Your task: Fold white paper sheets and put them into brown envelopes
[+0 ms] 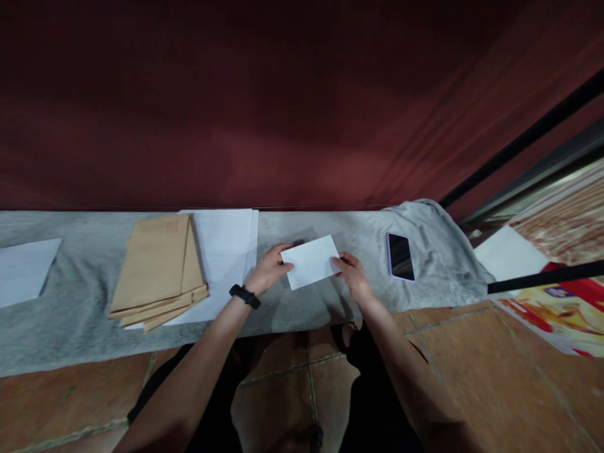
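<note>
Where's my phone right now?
In the head view, the phone lies on the gray cloth, to the right of the right hand, near the cloth's right end.

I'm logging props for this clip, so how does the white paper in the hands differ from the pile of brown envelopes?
Colour: the white paper is white, the brown envelopes tan-brown.
Pose: the white paper is held between the left hand and right hand; the brown envelopes lie in an uneven pile, partly over white sheets.
Size: the white paper looks smaller than the top one of the brown envelopes.
Both are flat and roughly rectangular.
</note>
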`<state>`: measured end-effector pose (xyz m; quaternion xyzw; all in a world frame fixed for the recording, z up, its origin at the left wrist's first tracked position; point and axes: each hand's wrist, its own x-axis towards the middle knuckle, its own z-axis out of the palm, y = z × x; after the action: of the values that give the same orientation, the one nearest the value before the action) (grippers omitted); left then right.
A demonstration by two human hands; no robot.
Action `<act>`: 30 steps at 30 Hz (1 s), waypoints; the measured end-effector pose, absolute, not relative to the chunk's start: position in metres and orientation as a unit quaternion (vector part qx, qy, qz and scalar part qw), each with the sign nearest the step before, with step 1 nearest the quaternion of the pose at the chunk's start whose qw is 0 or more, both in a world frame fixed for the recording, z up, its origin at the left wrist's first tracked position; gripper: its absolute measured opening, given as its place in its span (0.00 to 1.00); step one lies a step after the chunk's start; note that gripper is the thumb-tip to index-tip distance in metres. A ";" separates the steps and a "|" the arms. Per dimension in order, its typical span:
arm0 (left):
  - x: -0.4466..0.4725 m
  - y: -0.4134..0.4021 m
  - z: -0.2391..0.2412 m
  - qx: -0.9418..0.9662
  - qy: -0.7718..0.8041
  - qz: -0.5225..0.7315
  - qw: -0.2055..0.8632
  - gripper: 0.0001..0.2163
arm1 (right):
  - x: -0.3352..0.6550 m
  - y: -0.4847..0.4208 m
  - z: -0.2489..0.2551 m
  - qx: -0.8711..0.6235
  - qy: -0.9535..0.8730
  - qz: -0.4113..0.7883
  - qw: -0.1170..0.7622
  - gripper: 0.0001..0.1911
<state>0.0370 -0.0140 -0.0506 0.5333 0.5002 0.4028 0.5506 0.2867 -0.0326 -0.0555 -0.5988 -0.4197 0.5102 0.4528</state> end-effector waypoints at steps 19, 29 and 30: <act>0.090 -0.065 -0.071 0.799 0.569 0.187 0.051 0.26 | 0.254 -0.050 -0.057 -0.586 -0.758 0.109 0.263 0.23; 0.084 -0.067 -0.082 0.794 0.575 0.196 0.034 0.28 | 0.231 -0.052 -0.082 -0.556 -0.806 0.094 0.181 0.30; 0.082 -0.067 -0.081 0.791 0.579 0.195 0.033 0.29 | 0.234 -0.051 -0.083 -0.562 -0.804 0.081 0.178 0.30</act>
<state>0.0820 -0.0669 -0.0811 0.7909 0.5790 0.1953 0.0332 0.2336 -0.0513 -0.0830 -0.5620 -0.8036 0.0812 0.1781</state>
